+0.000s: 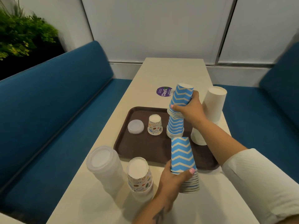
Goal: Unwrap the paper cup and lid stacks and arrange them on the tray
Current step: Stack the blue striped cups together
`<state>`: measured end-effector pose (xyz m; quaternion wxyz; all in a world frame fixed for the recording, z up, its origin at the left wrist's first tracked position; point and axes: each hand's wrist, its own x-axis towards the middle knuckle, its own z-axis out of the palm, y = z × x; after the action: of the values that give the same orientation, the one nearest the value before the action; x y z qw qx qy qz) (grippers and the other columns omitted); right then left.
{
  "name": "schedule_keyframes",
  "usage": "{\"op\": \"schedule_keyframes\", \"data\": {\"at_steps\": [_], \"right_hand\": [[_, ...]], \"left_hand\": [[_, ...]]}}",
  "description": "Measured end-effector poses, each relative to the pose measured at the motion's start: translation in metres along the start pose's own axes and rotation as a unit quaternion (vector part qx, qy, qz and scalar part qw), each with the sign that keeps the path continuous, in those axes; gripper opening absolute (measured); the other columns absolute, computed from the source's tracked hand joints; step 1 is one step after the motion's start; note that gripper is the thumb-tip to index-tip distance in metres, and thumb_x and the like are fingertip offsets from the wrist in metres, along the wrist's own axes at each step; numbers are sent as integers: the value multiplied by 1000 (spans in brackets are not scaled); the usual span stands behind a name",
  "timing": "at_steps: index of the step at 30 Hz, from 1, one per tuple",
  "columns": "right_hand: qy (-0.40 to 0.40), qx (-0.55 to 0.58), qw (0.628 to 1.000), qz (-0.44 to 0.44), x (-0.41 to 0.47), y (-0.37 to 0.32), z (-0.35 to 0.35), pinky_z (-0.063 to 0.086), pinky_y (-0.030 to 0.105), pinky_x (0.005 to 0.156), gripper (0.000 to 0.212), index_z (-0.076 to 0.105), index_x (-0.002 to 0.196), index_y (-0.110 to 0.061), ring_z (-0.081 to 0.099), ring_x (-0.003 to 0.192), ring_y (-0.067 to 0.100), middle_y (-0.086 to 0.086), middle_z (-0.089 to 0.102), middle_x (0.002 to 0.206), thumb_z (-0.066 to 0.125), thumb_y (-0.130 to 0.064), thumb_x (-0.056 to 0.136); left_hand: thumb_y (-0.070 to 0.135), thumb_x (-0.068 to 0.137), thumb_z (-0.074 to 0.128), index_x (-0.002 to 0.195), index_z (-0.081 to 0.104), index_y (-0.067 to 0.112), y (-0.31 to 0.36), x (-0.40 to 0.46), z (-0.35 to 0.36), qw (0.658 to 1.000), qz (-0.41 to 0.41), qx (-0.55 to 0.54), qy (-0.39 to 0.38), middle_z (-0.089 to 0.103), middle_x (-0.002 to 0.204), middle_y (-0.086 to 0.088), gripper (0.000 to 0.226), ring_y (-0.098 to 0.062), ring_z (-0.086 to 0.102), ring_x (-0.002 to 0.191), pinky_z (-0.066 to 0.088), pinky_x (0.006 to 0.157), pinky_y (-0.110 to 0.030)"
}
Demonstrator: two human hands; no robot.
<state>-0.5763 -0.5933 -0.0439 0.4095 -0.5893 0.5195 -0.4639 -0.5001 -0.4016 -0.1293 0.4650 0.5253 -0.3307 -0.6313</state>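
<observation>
Already tilted, the blue zigzag cups (181,96) that the right hand (189,110) grasps sit askew atop a short stack (175,126) on the brown tray (139,149) and could well topple it if pushed sideways. The left hand (171,180) grasps another blue stack (183,156) at the tray's near edge, upside down, rims layered.

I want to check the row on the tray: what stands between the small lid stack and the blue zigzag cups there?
In the head view, one upside-down cartoon-print cup stands alone between the lid stack and the blue zigzag stack on the tray.
</observation>
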Motion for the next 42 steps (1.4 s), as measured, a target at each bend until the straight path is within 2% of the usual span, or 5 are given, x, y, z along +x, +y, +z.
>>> {"op": "schedule_keyframes", "data": {"at_steps": [10, 22, 28, 33, 42], "right_hand": [[-22, -84, 996, 10, 10, 33, 12, 45, 30, 86, 80, 33, 130, -13, 53, 101, 15, -1, 54, 117, 85, -14, 69], [-70, -99, 990, 75, 2, 50, 13, 39, 39, 107, 108, 13, 150, -20, 41, 133, 26, 8, 36, 149, 85, -29, 70], [-29, -147, 988, 39, -16, 26, 4, 38, 34, 102, 62, 29, 148, -19, 44, 132, 23, 5, 41, 149, 51, -43, 96], [26, -67, 994, -84, -42, 0, -8, 50, 30, 82, 16, 63, 98, -22, 64, 95, 15, -6, 68, 96, 56, -37, 94], [-195, -152, 967, 65, -62, -7, -25, 56, 35, 86, 32, 64, 98, -26, 67, 93, 15, -2, 67, 106, 74, -48, 77]], "left_hand": [[45, 46, 84, 114, 58, 22, -5, 7, 0, 1000, 2, -10, 17, 74, 100, 3, 76, -17, 71, 93, 58, 76, -29], [35, 53, 84, 113, 57, 20, -7, 15, -1, 999, 9, -17, 29, 74, 95, 6, 67, -13, 71, 88, 56, 72, -24], [38, 45, 84, 115, 57, 17, -6, 19, 1, 998, 12, -46, 33, 74, 100, -2, 79, -18, 71, 89, 58, 75, -31], [41, 43, 85, 118, 55, 20, 1, 21, 6, 998, 14, -55, 27, 73, 104, -5, 83, -23, 71, 94, 58, 82, -40], [42, 50, 85, 123, 53, 20, 19, 19, 12, 998, 29, -57, -16, 72, 110, -5, 82, -22, 70, 97, 58, 79, -38]]}}
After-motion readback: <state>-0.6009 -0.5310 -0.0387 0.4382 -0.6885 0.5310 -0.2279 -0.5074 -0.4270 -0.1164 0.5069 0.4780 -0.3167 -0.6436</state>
